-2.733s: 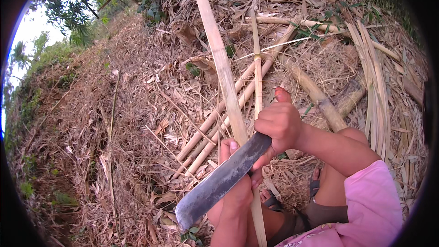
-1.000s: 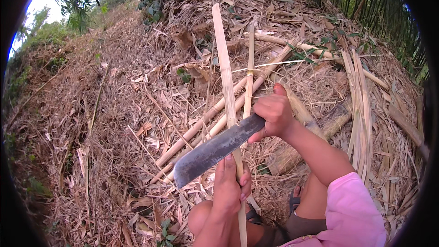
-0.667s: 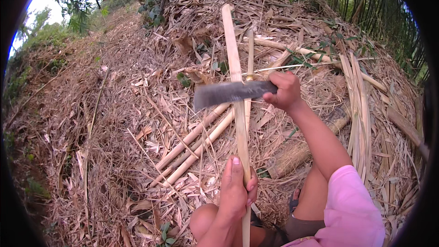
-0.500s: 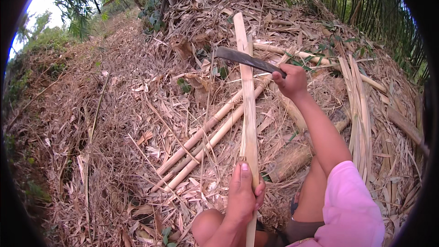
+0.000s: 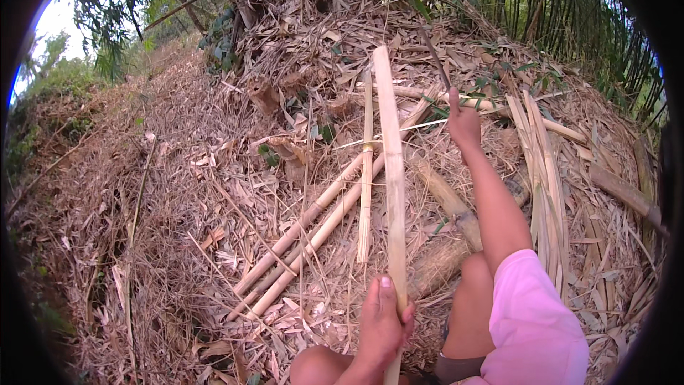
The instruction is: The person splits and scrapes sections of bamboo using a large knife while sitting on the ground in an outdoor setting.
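Note:
My left hand (image 5: 382, 322) is closed round the lower part of a long, flat, pale bamboo strip (image 5: 393, 178). The strip stands nearly upright in view, its far end pointing away from me. To its right, my right hand (image 5: 465, 127) grips a machete (image 5: 436, 60). The dark, narrow blade points up and away, apart from the strip, and the fingers hide most of the handle. Just left of the held strip, a thinner split bamboo piece (image 5: 367, 171) lies across two round bamboo poles (image 5: 303, 230).
Long split bamboo strips (image 5: 543, 171) lie in a bundle at right. Thick bamboo logs (image 5: 445, 189) rest near my right knee. Cut stumps (image 5: 288, 153) stick up left of the poles. Dry leaf litter (image 5: 171, 221) covers the slope, with bamboo stems (image 5: 552, 11) behind.
The machete has swung from across the strip to the right, its blade now pointing away. The strip's far end has dropped slightly. The thinner split piece now shows separately to its left.

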Available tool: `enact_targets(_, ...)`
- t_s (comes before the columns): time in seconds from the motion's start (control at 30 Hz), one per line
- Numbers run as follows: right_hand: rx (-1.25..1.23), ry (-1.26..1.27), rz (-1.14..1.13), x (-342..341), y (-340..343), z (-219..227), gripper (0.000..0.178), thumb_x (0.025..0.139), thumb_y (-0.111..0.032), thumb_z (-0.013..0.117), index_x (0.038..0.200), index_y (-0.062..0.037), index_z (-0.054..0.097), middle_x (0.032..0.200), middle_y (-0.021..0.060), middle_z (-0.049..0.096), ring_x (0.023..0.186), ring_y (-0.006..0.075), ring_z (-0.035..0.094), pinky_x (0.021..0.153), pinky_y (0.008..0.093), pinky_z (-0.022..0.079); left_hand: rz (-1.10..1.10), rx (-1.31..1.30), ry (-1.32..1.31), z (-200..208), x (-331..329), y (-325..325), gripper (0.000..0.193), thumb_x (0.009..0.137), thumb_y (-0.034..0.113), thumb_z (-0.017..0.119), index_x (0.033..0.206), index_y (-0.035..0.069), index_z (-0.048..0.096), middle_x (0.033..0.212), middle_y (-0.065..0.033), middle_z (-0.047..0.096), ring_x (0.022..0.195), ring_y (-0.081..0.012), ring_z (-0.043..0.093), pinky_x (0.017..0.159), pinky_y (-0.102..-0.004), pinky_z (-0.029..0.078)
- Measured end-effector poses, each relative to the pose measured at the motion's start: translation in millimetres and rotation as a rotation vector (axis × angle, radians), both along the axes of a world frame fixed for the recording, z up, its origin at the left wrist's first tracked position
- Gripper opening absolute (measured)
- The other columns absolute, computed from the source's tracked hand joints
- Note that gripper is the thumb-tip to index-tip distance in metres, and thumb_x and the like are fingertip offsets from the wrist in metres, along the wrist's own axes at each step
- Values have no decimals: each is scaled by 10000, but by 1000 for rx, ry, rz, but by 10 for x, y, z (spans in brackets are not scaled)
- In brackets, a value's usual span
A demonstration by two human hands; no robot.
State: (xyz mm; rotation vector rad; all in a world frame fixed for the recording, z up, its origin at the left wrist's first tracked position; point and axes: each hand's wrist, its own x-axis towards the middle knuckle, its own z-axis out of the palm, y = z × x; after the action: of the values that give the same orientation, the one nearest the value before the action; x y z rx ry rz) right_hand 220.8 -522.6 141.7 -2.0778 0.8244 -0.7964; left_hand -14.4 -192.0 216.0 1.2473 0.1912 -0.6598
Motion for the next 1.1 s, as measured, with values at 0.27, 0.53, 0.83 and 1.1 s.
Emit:
enact_targets(0.27,86,-71,330,-362,565,-124,841,947,-706,380,497,-1,465,469,85,445,483,205,456,491,391,325,61,-4,47,-252,418,4,275,1081,349,305,1027,101,414,624,-52,488,382,-128,392,357,-260,338)
enact_targets(0.53,-538,-86,796,-772,1343,180,735,838,-742,538,568,-58,548,530,92,542,463,269,560,443,366,406,116,-121,67,-457,615,117,285,1072,287,298,909,93,429,623,-33,444,397,-119,388,365,-253,327)
enact_targets(0.83,-741,-348,1133,-1240,2005,369,709,741,-765,627,573,-79,559,523,74,565,448,241,608,462,345,505,98,-332,145,-516,618,489,290,1037,308,406,832,106,447,575,22,392,389,-70,348,363,-224,272)
enact_targets(1.1,-846,-391,1050,-1114,2049,448,708,703,-785,630,578,-95,531,513,49,504,455,230,572,467,326,483,142,-193,142,-233,520,506,354,1042,398,354,849,120,457,574,27,353,378,-71,297,348,-228,238)
